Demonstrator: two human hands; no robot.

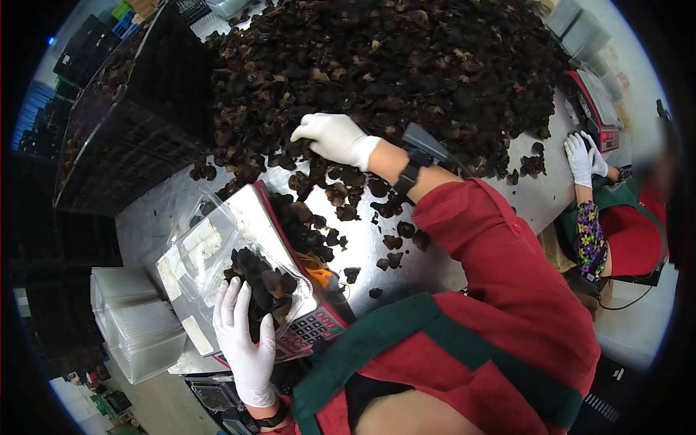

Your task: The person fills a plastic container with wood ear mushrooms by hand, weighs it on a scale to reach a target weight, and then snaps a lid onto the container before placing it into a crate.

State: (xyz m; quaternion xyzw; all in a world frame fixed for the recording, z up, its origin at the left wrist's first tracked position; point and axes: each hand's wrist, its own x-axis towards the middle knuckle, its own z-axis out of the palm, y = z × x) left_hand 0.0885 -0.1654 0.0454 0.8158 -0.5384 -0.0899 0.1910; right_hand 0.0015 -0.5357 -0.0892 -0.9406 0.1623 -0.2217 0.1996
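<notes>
My left hand (245,344), in a white glove, curves round the near left side of a clear plastic container (210,243) lying on a scale (255,210). Dark wood ear mushrooms (267,286) are heaped between its fingers and thumb; the container's edge under the hand is hard to see. At the near edge of a large pile of wood ear mushrooms (391,69), my right hand (335,139) reaches in, also gloved. Its fingers are bent together on dark pieces, and the fingertips are partly hidden. Loose mushrooms (337,194) lie below it on the metal table (435,268).
A tall black crate (145,123) stands on the left, near stacked clear containers (138,326). Something orange (317,274) lies beside the scale. At right, a co-worker's gloved hands (583,158) are next to another red scale (598,109).
</notes>
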